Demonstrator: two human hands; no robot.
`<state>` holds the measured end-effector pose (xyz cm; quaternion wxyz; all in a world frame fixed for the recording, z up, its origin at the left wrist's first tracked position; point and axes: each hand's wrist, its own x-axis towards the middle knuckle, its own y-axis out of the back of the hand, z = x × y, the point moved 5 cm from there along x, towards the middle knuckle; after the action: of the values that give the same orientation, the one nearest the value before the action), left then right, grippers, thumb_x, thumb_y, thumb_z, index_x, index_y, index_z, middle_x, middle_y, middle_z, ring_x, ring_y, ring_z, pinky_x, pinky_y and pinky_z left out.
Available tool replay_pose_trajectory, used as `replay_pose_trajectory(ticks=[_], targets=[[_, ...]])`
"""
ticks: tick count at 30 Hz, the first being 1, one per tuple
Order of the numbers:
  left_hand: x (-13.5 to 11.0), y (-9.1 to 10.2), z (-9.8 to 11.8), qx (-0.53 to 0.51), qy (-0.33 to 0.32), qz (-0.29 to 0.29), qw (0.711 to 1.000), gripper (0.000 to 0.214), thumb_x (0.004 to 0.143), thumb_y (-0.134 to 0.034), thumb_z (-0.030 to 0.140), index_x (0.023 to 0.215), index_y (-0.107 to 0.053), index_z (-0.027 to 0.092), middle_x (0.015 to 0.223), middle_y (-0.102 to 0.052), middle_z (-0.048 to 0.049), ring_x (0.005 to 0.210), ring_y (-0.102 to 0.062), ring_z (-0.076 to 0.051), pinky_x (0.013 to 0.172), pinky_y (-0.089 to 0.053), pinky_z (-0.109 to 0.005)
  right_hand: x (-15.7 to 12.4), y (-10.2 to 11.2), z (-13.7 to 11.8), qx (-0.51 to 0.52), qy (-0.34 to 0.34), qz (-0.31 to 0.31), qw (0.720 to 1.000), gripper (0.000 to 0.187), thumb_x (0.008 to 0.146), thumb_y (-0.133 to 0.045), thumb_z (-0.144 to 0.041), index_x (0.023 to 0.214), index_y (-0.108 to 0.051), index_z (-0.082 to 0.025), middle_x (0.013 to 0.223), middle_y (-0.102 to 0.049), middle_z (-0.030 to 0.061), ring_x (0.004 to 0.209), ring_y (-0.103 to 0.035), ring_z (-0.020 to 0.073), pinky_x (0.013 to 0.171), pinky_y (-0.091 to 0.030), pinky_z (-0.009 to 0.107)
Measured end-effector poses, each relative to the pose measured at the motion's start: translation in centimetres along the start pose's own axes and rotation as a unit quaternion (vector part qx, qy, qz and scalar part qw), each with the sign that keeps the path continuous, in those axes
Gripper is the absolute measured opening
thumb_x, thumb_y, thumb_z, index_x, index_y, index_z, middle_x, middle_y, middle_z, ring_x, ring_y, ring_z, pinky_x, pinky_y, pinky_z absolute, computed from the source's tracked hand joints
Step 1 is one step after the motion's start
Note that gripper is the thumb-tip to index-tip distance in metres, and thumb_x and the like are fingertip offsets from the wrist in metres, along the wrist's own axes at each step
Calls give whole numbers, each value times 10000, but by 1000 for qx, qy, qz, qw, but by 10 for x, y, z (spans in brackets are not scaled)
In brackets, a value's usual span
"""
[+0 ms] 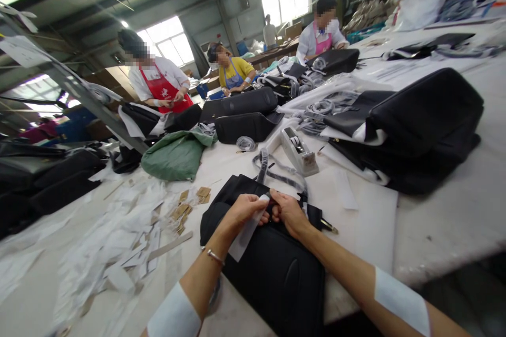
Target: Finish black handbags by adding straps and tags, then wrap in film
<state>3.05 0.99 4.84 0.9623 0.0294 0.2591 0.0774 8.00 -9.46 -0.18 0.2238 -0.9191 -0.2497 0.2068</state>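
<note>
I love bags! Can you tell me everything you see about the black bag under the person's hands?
The black bag lies flat on a white pad. It looks like smooth, dark, leather-like material, with a curved pressed line on its front. Both hands sit at its top edge: the left hand pinches a white strip against it, and the right hand rests beside it. A grey strap trails away behind the bag.

Both hands, left hand (245, 209) and right hand (290, 211), pinch a white strip (247, 234) on the black bag (272, 268).
</note>
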Motion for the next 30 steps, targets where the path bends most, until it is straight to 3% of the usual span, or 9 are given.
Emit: replay_pose_trajectory(ticks=[2,5,7,10,12,17,22,26,30], targets=[[-5,2,-1,21,-15,32,999,417,653,-795,459,786,-564,139,598,-664,-34,487,-628,-135,470,-488,-213,-1,-1,2,-24,-23,-21,999,414,699,-764,-520,645,-566,-161,410,-519,-44,338,-429,72,336,-339,174],[-23,7,4,48,-42,64,996,520,635,-833,368,1008,-533,164,667,-664,-2,558,-673,-178,466,-521,-239,-1,0,2,-15,-50,-21,998,387,687,-818,-411,603,-532,-163,423,-539,-35,351,-459,67,341,-368,157],[-41,14,3,36,-35,51,997,521,712,-769,442,1080,-520,170,742,-677,-23,623,-697,-200,483,-550,-266,0,1,1,5,-56,-15,998,355,719,-803,-377,619,-539,-161,454,-544,-37,377,-477,66,347,-388,152],[-71,23,-13,1,0,2,1000,507,812,-599,605,1020,-576,143,854,-709,-90,677,-705,-193,522,-572,-271,1,3,-1,30,-59,-6,998,316,736,-800,-321,636,-548,-159,488,-542,-42,398,-488,64,341,-399,146],[-87,26,-29,-10,17,-16,1000,514,807,-601,621,968,-601,133,874,-723,-108,690,-703,-176,530,-564,-239,2,3,-1,38,-62,-2,997,311,726,-812,-280,624,-545,-157,489,-539,-42,398,-490,64,341,-412,146],[-108,22,-50,-68,10,17,997,450,793,-662,567,887,-606,130,788,-715,-79,638,-680,-136,531,-548,-198,2,4,-3,47,-65,1,997,244,759,-786,-228,666,-577,-146,537,-581,-31,425,-524,67,369,-466,154],[-111,12,-50,-154,-46,36,986,444,777,-725,464,1042,-613,127,991,-721,-125,795,-704,-167,630,-587,-231,2,3,-1,45,-68,3,997,258,773,-781,-232,652,-570,-147,527,-578,-33,429,-534,70,378,-488,154],[-95,7,-51,-148,-67,139,977,499,661,-808,444,972,-616,104,780,-717,-80,630,-688,-159,533,-572,-229,-2,1,0,38,-81,-20,996,234,765,-792,-229,681,-595,-137,539,-598,-29,455,-562,73,439,-532,155],[-82,2,-44,-131,-109,210,963,417,678,-774,449,868,-615,113,664,-684,-37,535,-658,-140,475,-540,-210,-9,-3,-6,31,-149,-89,984,217,747,-807,-235,777,-642,-98,671,-683,55,562,-652,121,508,-581,193]])
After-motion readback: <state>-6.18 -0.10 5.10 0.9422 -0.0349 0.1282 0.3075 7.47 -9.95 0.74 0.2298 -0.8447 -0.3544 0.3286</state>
